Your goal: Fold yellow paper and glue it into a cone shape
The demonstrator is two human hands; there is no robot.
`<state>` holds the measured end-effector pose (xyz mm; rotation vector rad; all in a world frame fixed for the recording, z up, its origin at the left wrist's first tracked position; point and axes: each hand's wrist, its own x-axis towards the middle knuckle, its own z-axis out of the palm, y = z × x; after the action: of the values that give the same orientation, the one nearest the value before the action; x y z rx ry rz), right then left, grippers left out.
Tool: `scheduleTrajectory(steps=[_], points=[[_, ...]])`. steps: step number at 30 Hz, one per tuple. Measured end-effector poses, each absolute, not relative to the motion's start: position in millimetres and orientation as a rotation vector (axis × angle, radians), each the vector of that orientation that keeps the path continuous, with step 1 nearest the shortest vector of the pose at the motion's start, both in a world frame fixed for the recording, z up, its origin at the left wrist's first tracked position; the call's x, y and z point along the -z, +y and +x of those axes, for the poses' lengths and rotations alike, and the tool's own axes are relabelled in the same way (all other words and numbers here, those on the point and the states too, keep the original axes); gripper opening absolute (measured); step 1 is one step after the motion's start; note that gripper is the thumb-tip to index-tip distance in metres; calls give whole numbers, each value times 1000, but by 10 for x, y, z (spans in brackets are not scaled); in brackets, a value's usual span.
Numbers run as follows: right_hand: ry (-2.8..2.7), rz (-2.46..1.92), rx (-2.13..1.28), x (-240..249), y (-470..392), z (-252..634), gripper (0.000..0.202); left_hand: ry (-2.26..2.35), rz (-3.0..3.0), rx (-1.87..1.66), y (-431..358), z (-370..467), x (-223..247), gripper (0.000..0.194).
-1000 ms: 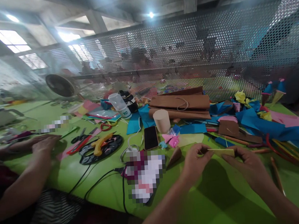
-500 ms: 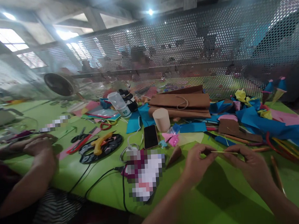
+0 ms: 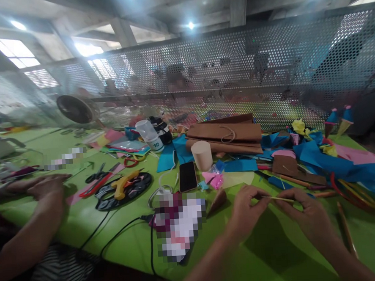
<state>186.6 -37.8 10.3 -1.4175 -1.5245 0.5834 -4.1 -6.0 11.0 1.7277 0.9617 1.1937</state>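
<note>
Over the green table's right half, my left hand (image 3: 249, 205) pinches one end of a thin pale yellow strip (image 3: 281, 199). The other end lies between the thumb and fingers of my right hand (image 3: 308, 211). The strip runs nearly level between both hands; its exact material is too small to tell. Just left of my left hand sits a small brown cone-shaped piece (image 3: 218, 201). A pencil-like stick (image 3: 346, 230) lies to the right of my right hand. Beyond my hands are blue paper pieces (image 3: 318, 155) and a brown piece (image 3: 284, 165).
A phone (image 3: 188, 177), a cream cylinder (image 3: 202, 155), a brown roll (image 3: 225, 134) and a tilted bottle (image 3: 149, 136) stand mid-table. Red-handled scissors (image 3: 352, 192) lie right. A yellow-handled tool (image 3: 123, 185) rests on a black tray, with cables nearby. Another person's hands (image 3: 49, 187) are at left.
The view has tilted up slightly, so most things sit a little lower. The yellow strip now slopes down slightly to the right; both hands keep their pinch on it.
</note>
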Motion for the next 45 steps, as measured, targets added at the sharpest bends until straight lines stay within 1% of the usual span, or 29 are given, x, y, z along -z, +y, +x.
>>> scheduleTrajectory(steps=[5,11,16,18,20,22,24,27,32,35,36,39,41,45], points=[[-1472,-1437,-604,-123,-379,1851,34,969,1688,-1221,-50,-39,-100,5],[-1498,-1440,-616,-117,-376,1867,30,956,1701,-1216,-48,-39,-115,4],[-1451,-1460,-750,-101,-371,1853,33,1014,1516,-1238,0,-46,-84,8],[-1446,-1458,-779,-92,-363,1864,31,992,1393,-1198,21,-57,-72,13],[-1456,-1444,-736,-86,-350,1891,27,933,1296,-1122,30,-72,-68,23],[-1498,-1390,-662,-85,-334,1928,18,877,1249,-1050,28,-88,-70,34],[-1561,-1320,-597,-86,-322,1962,10,847,1252,-977,17,-95,-71,41],[-1645,-1276,-575,-87,-317,1979,15,823,1281,-853,1,-78,-54,43],[-1660,-1256,-619,-104,-325,1950,16,748,1143,-715,-10,-24,-8,46],[-1556,-1257,-630,-120,-333,1958,35,779,1049,-785,2,-8,2,50],[-1502,-1274,-665,-122,-338,1965,39,793,1040,-832,9,-4,4,51],[-1381,-1332,-835,-112,-357,1979,34,807,1011,-967,33,10,9,53],[-1382,-1365,-897,-100,-368,1968,34,811,992,-1012,42,19,10,54],[-1430,-1447,-824,-92,-371,1921,35,803,1021,-1006,37,20,-4,52]])
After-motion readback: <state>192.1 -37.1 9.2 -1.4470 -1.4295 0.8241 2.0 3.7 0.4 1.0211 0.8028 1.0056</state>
